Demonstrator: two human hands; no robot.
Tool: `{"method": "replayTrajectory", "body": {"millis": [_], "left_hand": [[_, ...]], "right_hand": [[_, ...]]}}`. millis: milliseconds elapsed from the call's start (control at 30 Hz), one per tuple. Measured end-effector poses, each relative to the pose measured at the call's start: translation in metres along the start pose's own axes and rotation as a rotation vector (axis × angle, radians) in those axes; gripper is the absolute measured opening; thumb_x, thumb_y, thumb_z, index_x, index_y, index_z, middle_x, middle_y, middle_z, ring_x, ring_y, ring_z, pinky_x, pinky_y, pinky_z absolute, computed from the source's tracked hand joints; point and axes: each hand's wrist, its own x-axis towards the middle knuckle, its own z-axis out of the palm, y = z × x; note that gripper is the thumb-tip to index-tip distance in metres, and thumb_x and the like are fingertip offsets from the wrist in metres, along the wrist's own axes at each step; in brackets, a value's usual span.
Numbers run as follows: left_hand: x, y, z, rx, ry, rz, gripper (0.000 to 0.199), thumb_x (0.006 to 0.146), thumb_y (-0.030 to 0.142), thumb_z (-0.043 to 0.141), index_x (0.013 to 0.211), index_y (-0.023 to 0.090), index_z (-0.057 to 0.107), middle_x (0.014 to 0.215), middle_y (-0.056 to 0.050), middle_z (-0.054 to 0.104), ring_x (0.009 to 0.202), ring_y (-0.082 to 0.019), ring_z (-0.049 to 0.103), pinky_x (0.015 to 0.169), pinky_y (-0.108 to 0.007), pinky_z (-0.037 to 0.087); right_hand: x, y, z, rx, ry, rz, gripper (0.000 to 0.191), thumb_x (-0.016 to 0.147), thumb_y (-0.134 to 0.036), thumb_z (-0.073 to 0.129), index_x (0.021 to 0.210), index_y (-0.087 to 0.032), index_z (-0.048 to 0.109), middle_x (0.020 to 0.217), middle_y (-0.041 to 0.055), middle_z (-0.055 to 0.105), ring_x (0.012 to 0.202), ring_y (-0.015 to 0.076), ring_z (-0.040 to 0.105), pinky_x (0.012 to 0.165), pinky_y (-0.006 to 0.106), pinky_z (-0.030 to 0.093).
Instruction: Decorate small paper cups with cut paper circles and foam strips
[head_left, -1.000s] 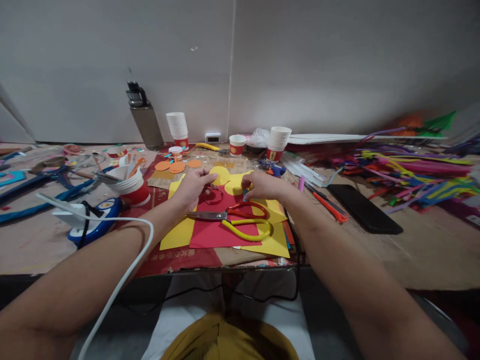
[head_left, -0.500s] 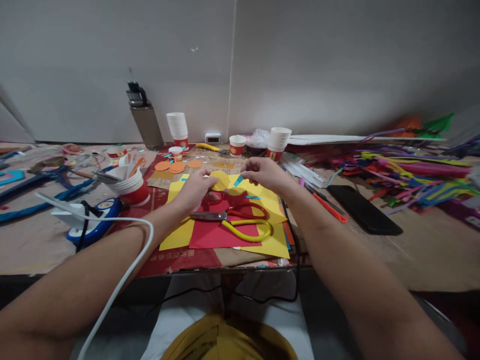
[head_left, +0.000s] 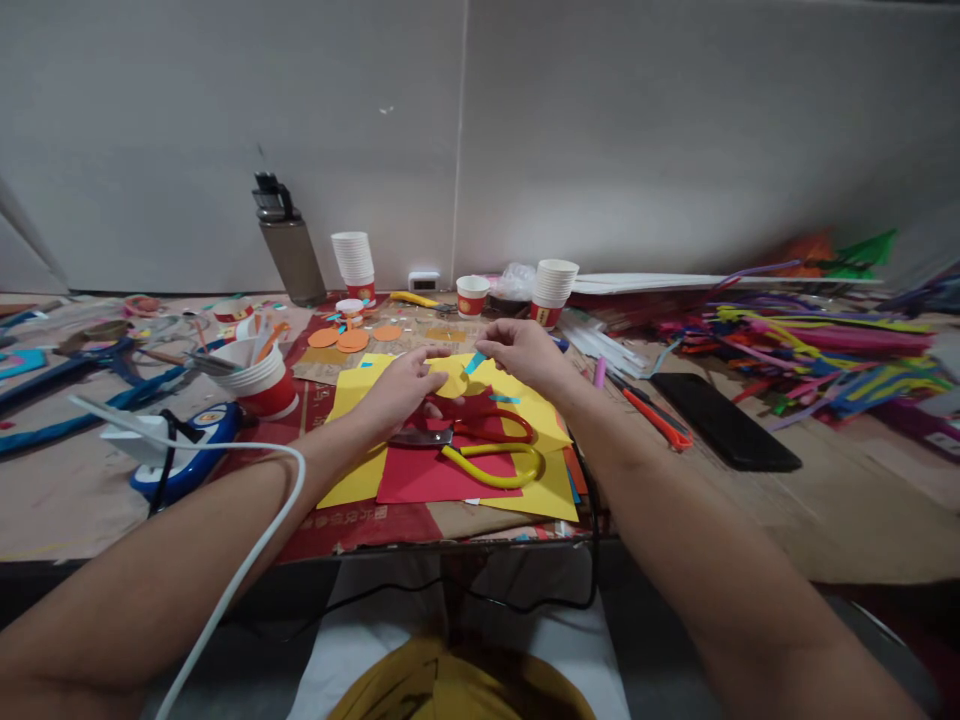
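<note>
centrally, the left hand (head_left: 401, 388) grips a yellow disc (head_left: 448, 380) between thumb and fingers, raised over the paper sheets, its right edge turned toward the other hand. the right hand (head_left: 521, 352) pinches a small blue strip (head_left: 475, 362) in its fingertips, the strip's lower end at the disc's right edge; whether the two touch cannot be told. a second blue strip (head_left: 505, 399) lies on the yellow sheet (head_left: 553, 485) beneath the right wrist.

nearer the person, scissors (head_left: 491, 480) rest on a red sheet (head_left: 420, 487) in the gap between the forearms, blades pointing left, handles to the right. both sheets lie just inside the front edge of the tabletop (head_left: 67, 515).

on the left, the cup of tools (head_left: 270, 385) and blue power strip (head_left: 214, 440) sit close to the forearm, and a white cable (head_left: 262, 540) crosses it. behind the left hand are orange discs (head_left: 352, 341). to the right there is more room: a cardboard stretch (head_left: 750, 535) runs from the phone (head_left: 724, 420) to the front edge.
</note>
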Motion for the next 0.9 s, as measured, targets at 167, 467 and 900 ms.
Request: {"method": "replayTrajectory", "body": {"millis": [167, 467, 900], "left_hand": [[0.005, -0.001, -0.005, -0.029, 0.122, -0.053, 0.034, 0.076, 0.014, 0.059, 0.109, 0.016, 0.052, 0.078, -0.005, 0.068, 0.058, -0.017, 0.069, 0.036, -0.016, 0.044], [0.004, 0.005, -0.004, -0.115, 0.18, 0.016, 0.019, 0.07, 0.016, 0.067, 0.086, 0.014, 0.056, 0.076, -0.002, 0.066, 0.051, -0.008, 0.058, 0.044, -0.019, 0.052], [0.006, 0.004, -0.003, -0.18, 0.159, 0.027, 0.018, 0.072, 0.015, 0.068, 0.087, 0.011, 0.059, 0.08, -0.005, 0.069, 0.057, -0.01, 0.064, 0.046, -0.018, 0.052]], "right_hand": [[0.005, 0.012, 0.003, -0.389, -0.004, 0.057, 0.008, 0.08, -0.02, 0.062, 0.076, -0.016, 0.068, 0.072, 0.0022, 0.067, 0.066, 0.0125, 0.058, 0.061, 0.022, 0.041], [0.006, 0.033, -0.035, -0.766, 0.211, 0.351, 0.048, 0.086, -0.04, 0.057, 0.12, -0.006, 0.06, 0.12, 0.0266, 0.061, 0.112, 0.0333, 0.059, 0.087, 0.037, 0.044], [0.021, 0.071, -0.044, -0.556, 0.22, 0.54, 0.035, 0.076, -0.031, 0.064, 0.103, -0.009, 0.072, 0.108, 0.0229, 0.069, 0.099, 0.0327, 0.067, 0.069, 0.03, 0.047]]}}
